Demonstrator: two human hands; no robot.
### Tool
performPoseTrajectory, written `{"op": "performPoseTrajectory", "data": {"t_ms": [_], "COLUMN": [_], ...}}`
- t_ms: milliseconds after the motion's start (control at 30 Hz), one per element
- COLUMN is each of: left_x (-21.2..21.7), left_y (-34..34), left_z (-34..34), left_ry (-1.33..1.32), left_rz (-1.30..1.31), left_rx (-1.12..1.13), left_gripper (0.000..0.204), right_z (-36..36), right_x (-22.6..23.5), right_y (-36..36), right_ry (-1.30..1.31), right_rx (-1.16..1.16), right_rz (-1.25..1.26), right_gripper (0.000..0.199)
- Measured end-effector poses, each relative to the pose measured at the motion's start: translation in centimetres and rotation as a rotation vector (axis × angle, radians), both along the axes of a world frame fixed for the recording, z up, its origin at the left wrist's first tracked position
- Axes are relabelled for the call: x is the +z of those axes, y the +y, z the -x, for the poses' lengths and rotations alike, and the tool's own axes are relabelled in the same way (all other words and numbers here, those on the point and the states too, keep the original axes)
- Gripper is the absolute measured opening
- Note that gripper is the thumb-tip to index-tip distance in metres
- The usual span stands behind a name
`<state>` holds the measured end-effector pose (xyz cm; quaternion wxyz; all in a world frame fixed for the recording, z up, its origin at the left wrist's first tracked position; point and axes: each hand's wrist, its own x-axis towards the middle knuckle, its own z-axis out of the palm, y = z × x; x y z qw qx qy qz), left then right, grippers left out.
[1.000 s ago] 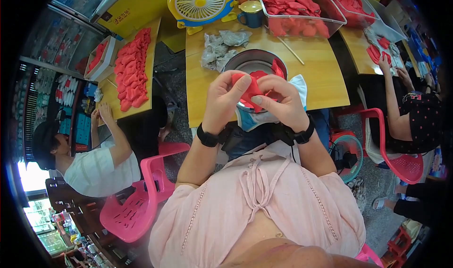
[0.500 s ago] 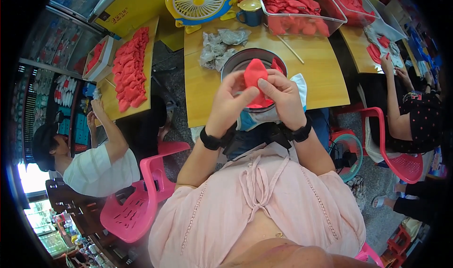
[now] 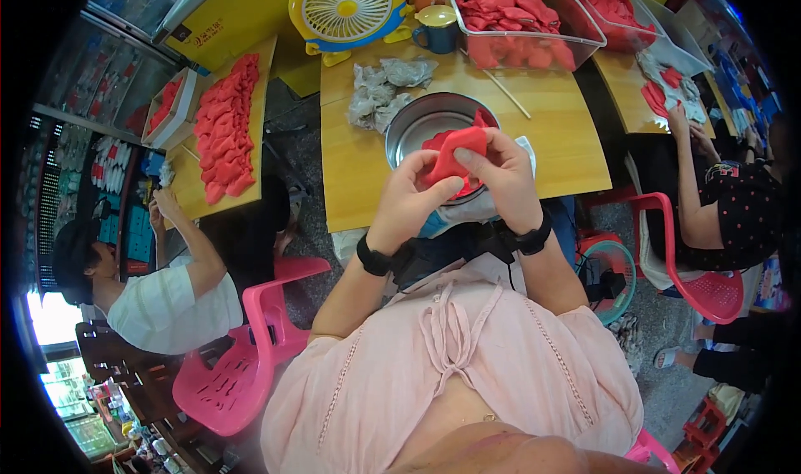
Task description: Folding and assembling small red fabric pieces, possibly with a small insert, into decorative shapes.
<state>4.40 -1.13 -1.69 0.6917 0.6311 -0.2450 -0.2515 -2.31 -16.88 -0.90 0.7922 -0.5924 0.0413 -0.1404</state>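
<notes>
Both hands grip a small red padded fabric piece [image 3: 455, 147] over a round metal pan [image 3: 402, 123] at the table's near edge. My left hand [image 3: 410, 192] pinches the piece's lower left side, thumb pointing toward the middle. On the other side, my right hand [image 3: 507, 173] holds the upper right end with thumb and fingers. More red fabric shows inside the pan behind the held piece, partly hidden by my hands. A white and blue cloth [image 3: 527, 147] lies beside the pan near my right hand.
Crumpled clear plastic bags [image 3: 380, 98], a thin stick [image 3: 507, 94], a lidded mug [image 3: 437, 30] and a yellow fan [image 3: 346, 11] are on the wooden table. A clear bin [image 3: 534, 44] holds many red pieces. One person [image 3: 167, 299] sits left, another [image 3: 717, 199] right.
The red piece has turned from upright to tilted toward the right. My hands sit slightly lower, and more of the pan's inside shows.
</notes>
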Motion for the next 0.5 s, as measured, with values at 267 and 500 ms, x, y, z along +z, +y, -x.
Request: {"op": "performPoseTrajectory", "data": {"t_ms": [267,500], "left_x": [0.1,0.1], "left_y": [-0.6,-1.2], "left_z": [-0.3,-0.1], "left_ry": [0.12,0.045], "left_rz": [0.106,0.089], "left_rx": [0.035,0.113], "left_gripper": [0.03,0.023], "right_z": [-0.5,-0.7], "right_x": [-0.6,-0.8], "right_y": [-0.6,-0.6], "right_ry": [-0.011,-0.006], "right_rx": [0.0,-0.05], "right_rz": [-0.154,-0.289], "right_gripper": [0.024,0.025]}}
